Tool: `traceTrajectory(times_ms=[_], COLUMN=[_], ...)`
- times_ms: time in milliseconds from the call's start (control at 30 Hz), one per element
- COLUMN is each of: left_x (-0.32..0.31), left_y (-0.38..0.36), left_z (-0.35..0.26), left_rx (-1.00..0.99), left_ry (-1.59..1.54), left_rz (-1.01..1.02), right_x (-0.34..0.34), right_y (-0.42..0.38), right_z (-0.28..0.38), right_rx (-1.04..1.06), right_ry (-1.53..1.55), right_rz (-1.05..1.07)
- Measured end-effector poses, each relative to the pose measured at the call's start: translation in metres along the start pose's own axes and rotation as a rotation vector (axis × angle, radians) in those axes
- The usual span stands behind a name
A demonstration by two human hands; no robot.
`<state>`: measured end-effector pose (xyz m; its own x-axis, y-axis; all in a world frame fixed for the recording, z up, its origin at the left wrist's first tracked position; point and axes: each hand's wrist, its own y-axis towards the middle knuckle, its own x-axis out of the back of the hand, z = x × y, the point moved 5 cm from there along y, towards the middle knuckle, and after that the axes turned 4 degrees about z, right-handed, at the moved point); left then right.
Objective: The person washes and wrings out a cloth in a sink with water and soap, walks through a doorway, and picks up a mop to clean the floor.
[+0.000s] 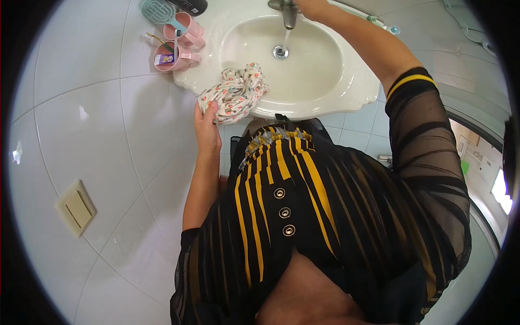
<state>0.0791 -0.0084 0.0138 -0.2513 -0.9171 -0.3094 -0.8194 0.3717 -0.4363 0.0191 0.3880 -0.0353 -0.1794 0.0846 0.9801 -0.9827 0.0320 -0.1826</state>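
left hand (207, 128): pinching floral cloth (234, 93) at sink (310, 81) edge. right hand (311, 7): at running faucet (290, 17), grip unclear.

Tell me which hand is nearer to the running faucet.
The right hand. It is up close against the faucet; the left hand is farther off, holding a floral-print cloth at the washbasin's near edge.

Cloth (238, 95) matt, wrinkled (thin-looking); basin (311, 70) glossy, smooth ceramic; faucet (290, 16) shiny metal; wall tiles (81, 146) glossy.
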Motion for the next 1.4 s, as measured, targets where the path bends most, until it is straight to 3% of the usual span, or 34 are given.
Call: traceTrajectory(times_ms=[67, 133, 200, 267, 333, 467, 533, 567, 600, 667, 733, 767, 833, 867, 933, 1000, 1033, 1067, 1100, 1133, 1200, 1267, 1300, 1333, 1400], left_x=[0.009, 0.016, 0.025, 0.034, 0.039, 0.043, 0.044, 0.045, 0.045, 0.045, 0.043, 0.041, 0.039, 0.039, 0.038, 0.039, 0.040, 0.040, 0.041, 0.041, 0.042, 0.043, 0.043, 0.043, 0.040], left_y=[0.000, 0.004, 0.006, 0.008, 0.010, 0.010, 0.006, 0.006, 0.005, 0.004, 0.007, 0.007, 0.005, 0.006, 0.006, 0.005, 0.005, 0.006, 0.007, 0.007, 0.008, 0.008, 0.007, 0.007, 0.006], left_z=[-0.001, 0.002, 0.004, 0.006, 0.010, 0.011, 0.012, 0.014, 0.015, 0.019, 0.024, 0.023, 0.024, 0.023, 0.023, 0.024, 0.024, 0.025, 0.025, 0.026, 0.025, 0.025, 0.025, 0.023, 0.023], left_rx=[0.023, 0.057, 0.073, 0.097, 0.125, 0.189, 0.232, 0.238, 0.225, 0.241, 0.223, 0.225, 0.238, 0.237, 0.253, 0.260, 0.260, 0.256, 0.252, 0.255, 0.261, 0.264, 0.269, 0.271, 0.282], left_ry=[-0.024, -0.062, -0.112, -0.138, -0.152, -0.107, -0.154, -0.143, -0.144, -0.138, -0.099, -0.046, -0.045, -0.044, -0.052, -0.072, -0.079, -0.085, -0.089, -0.093, -0.090, -0.080, -0.076, -0.080, -0.082], left_rz=[0.013, 0.035, 0.049, 0.066, 0.103, 0.086, 0.022, 0.025, 0.007, 0.014, 0.025, -0.011, -0.027, -0.041, -0.044, -0.060, -0.043, -0.034, -0.046, -0.057, -0.067, -0.067, -0.068, -0.064, -0.064], right_x=[-0.003, -0.028, -0.092, -0.194, -0.184, -0.197, -0.214, -0.218, -0.215, -0.189, -0.178, -0.185, -0.185, -0.187, -0.197, -0.221, -0.194, -0.219, -0.233, -0.239, -0.251, -0.233, -0.225, -0.218, -0.223], right_y=[-0.018, -0.052, -0.092, -0.109, -0.109, -0.038, -0.005, 0.007, 0.016, 0.026, 0.050, 0.058, 0.070, 0.068, 0.041, 0.002, -0.037, -0.061, -0.080, -0.078, -0.081, -0.057, -0.045, -0.043, -0.055], right_z=[-0.007, -0.028, -0.031, -0.027, 0.030, 0.045, 0.049, 0.056, 0.067, 0.097, 0.115, 0.112, 0.091, 0.077, 0.043, -0.006, -0.021, -0.036, -0.039, -0.032, -0.025, 0.009, 0.031, 0.054, 0.074], right_rx=[0.191, -0.217, -0.660, -1.033, -1.332, -1.274, -1.045, -0.853, -0.669, -0.536, 0.026, 0.015, -0.209, -0.224, -0.247, -0.408, -0.743, -0.678, -0.782, -0.779, -1.006, -0.665, -0.571, -0.455, -0.326], right_ry=[0.138, 0.784, 1.186, 1.767, 2.096, 2.474, 2.782, 2.797, 2.796, 1.988, 1.290, 1.291, 1.234, 1.271, 1.310, 1.121, 1.192, 1.571, 1.735, 1.737, 1.649, 0.710, 0.632, 0.478, 0.365], right_rz=[-0.491, -0.479, -0.626, -0.133, -0.234, -0.378, -0.389, -0.250, -0.122, 0.314, 0.188, 0.195, -0.044, -0.017, 0.016, -0.143, -0.130, -0.278, -0.332, -0.320, -0.495, -0.305, 0.061, 0.166, 0.143])
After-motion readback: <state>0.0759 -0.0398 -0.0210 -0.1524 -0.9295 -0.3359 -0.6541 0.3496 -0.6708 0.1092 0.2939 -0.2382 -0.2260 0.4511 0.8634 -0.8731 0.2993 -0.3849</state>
